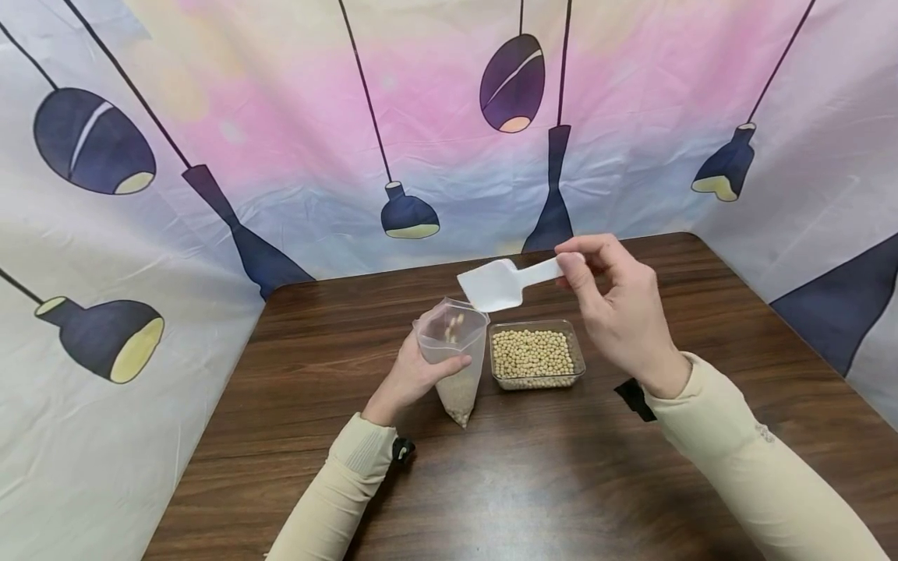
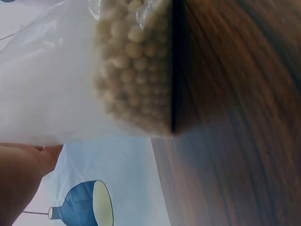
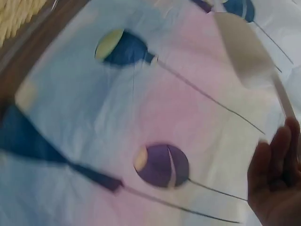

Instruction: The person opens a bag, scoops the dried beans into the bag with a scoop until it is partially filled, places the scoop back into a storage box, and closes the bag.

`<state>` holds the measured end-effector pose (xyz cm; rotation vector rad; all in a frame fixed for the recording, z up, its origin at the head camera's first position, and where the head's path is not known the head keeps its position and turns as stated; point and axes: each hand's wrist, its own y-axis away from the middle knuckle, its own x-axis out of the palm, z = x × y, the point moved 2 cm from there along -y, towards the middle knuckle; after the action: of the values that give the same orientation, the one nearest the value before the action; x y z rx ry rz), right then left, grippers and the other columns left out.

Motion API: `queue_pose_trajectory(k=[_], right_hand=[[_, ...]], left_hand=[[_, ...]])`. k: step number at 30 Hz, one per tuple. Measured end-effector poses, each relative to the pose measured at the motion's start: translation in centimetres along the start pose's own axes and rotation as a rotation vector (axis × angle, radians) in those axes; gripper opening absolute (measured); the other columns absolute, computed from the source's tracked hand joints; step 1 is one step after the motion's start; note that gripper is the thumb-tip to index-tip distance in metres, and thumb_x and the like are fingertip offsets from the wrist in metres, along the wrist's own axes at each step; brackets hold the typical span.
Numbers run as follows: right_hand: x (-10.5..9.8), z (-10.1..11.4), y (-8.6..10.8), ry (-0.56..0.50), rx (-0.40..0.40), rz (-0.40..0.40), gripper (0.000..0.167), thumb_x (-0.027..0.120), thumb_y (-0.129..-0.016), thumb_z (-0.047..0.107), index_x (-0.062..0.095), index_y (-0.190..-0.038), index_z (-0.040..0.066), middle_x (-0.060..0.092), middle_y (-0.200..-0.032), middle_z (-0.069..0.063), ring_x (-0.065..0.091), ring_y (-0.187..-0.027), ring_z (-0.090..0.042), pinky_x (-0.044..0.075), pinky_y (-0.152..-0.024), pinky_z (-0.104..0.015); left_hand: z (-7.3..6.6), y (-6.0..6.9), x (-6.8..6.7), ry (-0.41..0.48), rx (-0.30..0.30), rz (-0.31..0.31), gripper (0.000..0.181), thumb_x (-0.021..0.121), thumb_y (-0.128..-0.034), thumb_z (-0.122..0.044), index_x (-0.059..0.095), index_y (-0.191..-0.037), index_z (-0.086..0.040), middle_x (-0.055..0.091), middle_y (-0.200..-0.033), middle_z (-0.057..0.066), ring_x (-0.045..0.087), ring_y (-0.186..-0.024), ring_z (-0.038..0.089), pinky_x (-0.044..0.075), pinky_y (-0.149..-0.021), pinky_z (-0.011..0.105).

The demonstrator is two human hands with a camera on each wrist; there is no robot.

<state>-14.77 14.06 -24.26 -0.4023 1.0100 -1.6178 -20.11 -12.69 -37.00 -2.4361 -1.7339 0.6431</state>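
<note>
My left hand (image 1: 410, 372) grips a clear plastic bag (image 1: 464, 382) near its top, holding the mouth spread open. Pale round beans (image 2: 134, 70) that look like soybeans fill the bag's lower part in the left wrist view. With thumb and fingers my right hand (image 1: 624, 304) pinches the handle of a white plastic scoop (image 1: 494, 287). The scoop's blade is tilted over the bag's mouth, and several beans (image 1: 454, 327) show just inside it. Against the backdrop, the right wrist view shows the scoop (image 3: 244, 52) with no beans visible on it.
Right of the bag, a clear rectangular container (image 1: 579, 372) holds many more of the same beans (image 1: 529, 352). Both stand on a dark wood-grain table (image 1: 533, 483). A cloth backdrop (image 1: 295, 140) printed with lamps hangs behind the table and at its sides.
</note>
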Motion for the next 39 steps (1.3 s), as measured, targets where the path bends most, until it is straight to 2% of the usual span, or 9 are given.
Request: queue_pose_trajectory(k=[2, 4, 9, 13, 19, 21, 24, 32, 39], right_hand=[[-0.3, 0.0, 0.2, 0.135, -0.099, -0.043, 0.011, 0.063, -0.093, 0.001, 0.066, -0.104, 0.000, 0.064, -0.078, -0.005, 0.057, -0.071, -0.011, 0.042, -0.063, -0.019], [-0.7, -0.4, 0.5, 0.270, -0.143, -0.031, 0.010, 0.063, -0.093, 0.001, 0.065, -0.102, -0.002, 0.060, -0.077, -0.006, 0.052, -0.067, -0.012, 0.038, -0.060, -0.023], [-0.7, -3.2, 1.6, 0.510, -0.020, 0.239, 0.010, 0.057, -0.097, 0.010, 0.062, -0.101, 0.002, 0.056, -0.076, -0.005, 0.047, -0.063, -0.018, 0.039, -0.056, -0.032], [-0.1, -5.5, 2.8, 0.586, 0.048, 0.366, 0.011, 0.056, -0.098, 0.012, 0.063, -0.099, 0.004, 0.062, -0.080, -0.007, 0.055, -0.066, -0.021, 0.045, -0.057, -0.040], [1.1, -7.5, 4.2, 0.648, -0.117, 0.382, 0.007, 0.058, -0.094, 0.008, 0.062, -0.094, 0.002, 0.063, -0.077, -0.009, 0.057, -0.064, -0.029, 0.047, -0.057, -0.044], [1.2, -8.0, 4.4, 0.647, -0.136, 0.374, 0.007, 0.058, -0.094, 0.007, 0.061, -0.094, 0.001, 0.062, -0.076, -0.011, 0.057, -0.064, -0.030, 0.047, -0.057, -0.045], [1.0, -8.9, 4.3, 0.622, -0.032, 0.366, 0.010, 0.056, -0.097, 0.009, 0.061, -0.096, 0.001, 0.061, -0.074, -0.010, 0.055, -0.062, -0.027, 0.045, -0.055, -0.044], [-0.3, -12.4, 4.1, 0.378, 0.438, 0.439, 0.027, 0.042, -0.105, 0.015, 0.060, -0.107, -0.006, 0.057, -0.072, -0.011, 0.043, -0.049, -0.019, 0.036, -0.047, -0.033], [-0.9, -15.2, 5.0, 0.248, 0.674, 0.481, 0.035, 0.038, -0.105, 0.019, 0.058, -0.115, -0.008, 0.062, -0.085, -0.020, 0.042, -0.054, -0.020, 0.035, -0.049, -0.031]], left_hand=[[-0.9, 0.0, 0.3, 0.015, 0.027, -0.005, 0.078, 0.078, -0.0795, -0.003, 0.039, -0.146, -0.010, 0.052, -0.127, 0.020, 0.054, -0.112, 0.032, 0.048, -0.092, 0.039], [-1.7, 0.0, 0.6, 0.034, 0.053, -0.018, 0.074, 0.076, -0.0796, 0.001, 0.040, -0.144, -0.003, 0.053, -0.120, 0.026, 0.055, -0.108, 0.035, 0.049, -0.090, 0.035], [-2.7, -0.3, 0.7, 0.059, 0.083, -0.066, 0.065, 0.074, -0.0788, 0.007, 0.045, -0.137, 0.003, 0.055, -0.114, 0.030, 0.056, -0.104, 0.035, 0.051, -0.084, 0.029], [-2.8, -0.6, 0.7, 0.090, 0.101, -0.082, 0.062, 0.073, -0.0785, 0.009, 0.046, -0.134, 0.005, 0.055, -0.113, 0.031, 0.054, -0.106, 0.039, 0.049, -0.086, 0.030], [-2.1, -0.4, 0.9, 0.115, 0.053, -0.080, 0.064, 0.072, -0.0799, 0.006, 0.044, -0.137, 0.003, 0.054, -0.120, 0.029, 0.052, -0.112, 0.039, 0.049, -0.088, 0.031], [-2.0, -0.2, 0.9, 0.117, 0.041, -0.080, 0.065, 0.072, -0.0800, 0.006, 0.044, -0.138, 0.002, 0.054, -0.122, 0.028, 0.052, -0.114, 0.039, 0.049, -0.088, 0.032], [-2.0, -0.3, 0.8, 0.115, 0.043, -0.068, 0.068, 0.072, -0.0804, 0.006, 0.042, -0.140, 0.000, 0.053, -0.124, 0.027, 0.052, -0.115, 0.039, 0.049, -0.088, 0.033], [-2.0, -0.3, 0.7, 0.109, 0.052, -0.062, 0.071, 0.073, -0.0795, 0.006, 0.040, -0.142, 0.002, 0.053, -0.125, 0.028, 0.051, -0.116, 0.040, 0.048, -0.090, 0.032], [-2.2, -0.1, 0.7, 0.083, 0.039, -0.058, 0.068, 0.073, -0.0807, 0.005, 0.041, -0.141, 0.001, 0.053, -0.125, 0.028, 0.052, -0.116, 0.041, 0.047, -0.092, 0.036]])
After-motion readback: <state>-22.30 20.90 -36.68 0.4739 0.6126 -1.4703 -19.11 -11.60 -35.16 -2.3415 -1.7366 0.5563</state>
